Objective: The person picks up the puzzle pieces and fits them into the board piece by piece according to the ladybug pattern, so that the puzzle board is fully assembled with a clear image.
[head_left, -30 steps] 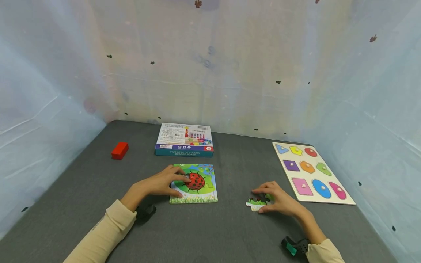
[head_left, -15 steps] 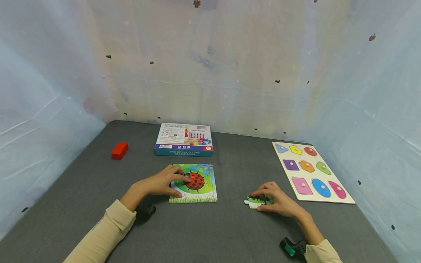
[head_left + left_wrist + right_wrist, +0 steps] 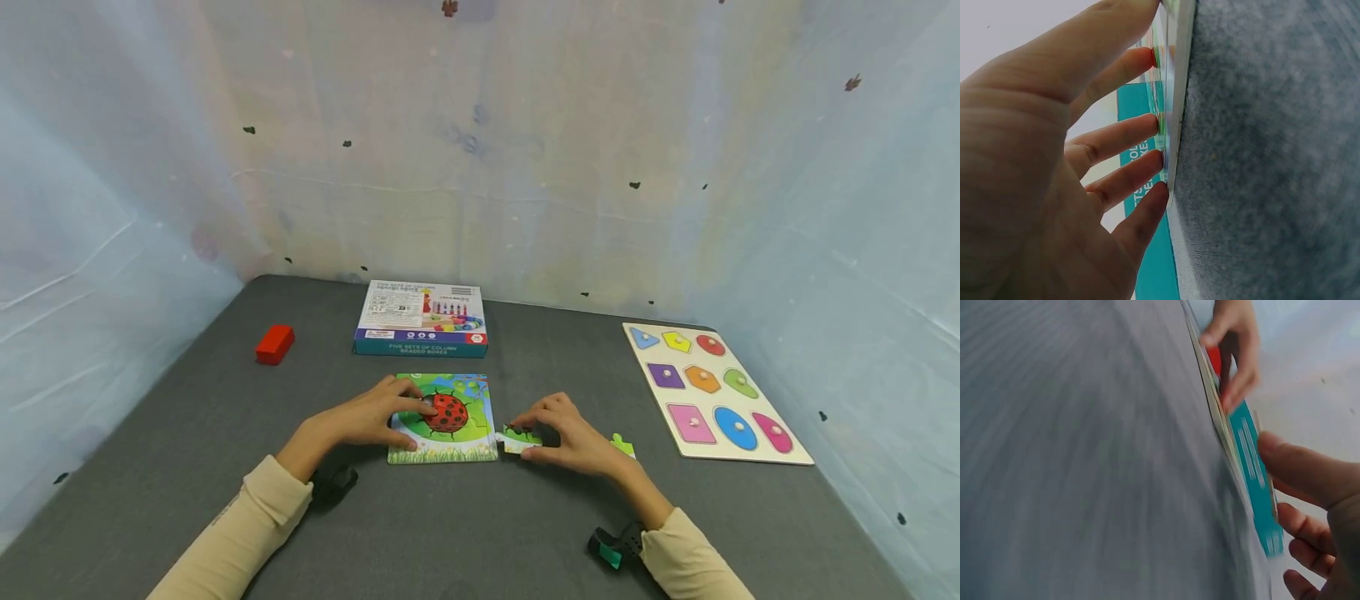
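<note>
A square ladybug jigsaw puzzle lies flat in the middle of the dark table. My left hand rests on its left side, fingers spread and fingertips touching the surface, as the left wrist view also shows. Just off the puzzle's right edge, my right hand pinches a green and white puzzle piece between thumb and fingers. In the blurred right wrist view this piece appears edge-on as a thin strip at the fingertips. A lime-green puzzle piece lies on the table behind the right hand, partly covered by it.
A flat teal and white toy box stands behind the puzzle. To its left is a red block. A wooden shape board with knobbed shapes lies at the right edge of the table. Pale sheeting encloses the back and sides.
My right hand has carried its puzzle piece leftward to the ladybug puzzle's edge, uncovering a lime-green piece behind it. The left hand has stayed in place.
</note>
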Tool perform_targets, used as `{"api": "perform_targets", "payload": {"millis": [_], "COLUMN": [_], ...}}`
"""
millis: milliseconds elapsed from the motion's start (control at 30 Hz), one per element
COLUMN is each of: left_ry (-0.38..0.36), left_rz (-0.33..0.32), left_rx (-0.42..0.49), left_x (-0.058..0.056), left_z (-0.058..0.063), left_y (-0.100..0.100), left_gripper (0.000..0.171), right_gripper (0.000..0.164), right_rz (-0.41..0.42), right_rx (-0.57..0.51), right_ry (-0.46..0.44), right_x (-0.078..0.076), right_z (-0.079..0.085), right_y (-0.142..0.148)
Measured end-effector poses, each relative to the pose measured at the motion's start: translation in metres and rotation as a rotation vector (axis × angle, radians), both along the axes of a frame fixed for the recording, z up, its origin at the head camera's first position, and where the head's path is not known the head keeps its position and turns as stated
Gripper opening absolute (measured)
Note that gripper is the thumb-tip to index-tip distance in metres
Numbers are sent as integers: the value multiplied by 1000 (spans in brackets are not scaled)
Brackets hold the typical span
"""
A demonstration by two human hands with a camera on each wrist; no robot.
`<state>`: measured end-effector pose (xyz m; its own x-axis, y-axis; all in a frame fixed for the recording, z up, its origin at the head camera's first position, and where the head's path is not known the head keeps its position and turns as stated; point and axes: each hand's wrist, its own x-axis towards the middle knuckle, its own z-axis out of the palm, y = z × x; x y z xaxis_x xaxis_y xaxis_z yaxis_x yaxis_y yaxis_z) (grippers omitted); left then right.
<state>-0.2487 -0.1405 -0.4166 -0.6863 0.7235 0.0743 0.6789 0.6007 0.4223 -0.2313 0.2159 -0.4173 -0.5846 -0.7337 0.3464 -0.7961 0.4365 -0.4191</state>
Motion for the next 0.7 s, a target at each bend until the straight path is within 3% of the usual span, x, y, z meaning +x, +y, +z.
{"api": "perform_targets", "payload": {"millis": [367,700], "left_ry": [27,-13], "left_rz": [-11,10], "left_rx": [5,6], "left_x": [0,2], "left_z": [-3,-1], "left_y": [1,1], "left_gripper": [54,53], "right_gripper": [37,40], "right_rz": [115,103], "right_rx": [35,66], "right_ry": [26,49], "right_x": [-13,-16], "right_z": [-8,-10], "right_y": [-74,-96]}}
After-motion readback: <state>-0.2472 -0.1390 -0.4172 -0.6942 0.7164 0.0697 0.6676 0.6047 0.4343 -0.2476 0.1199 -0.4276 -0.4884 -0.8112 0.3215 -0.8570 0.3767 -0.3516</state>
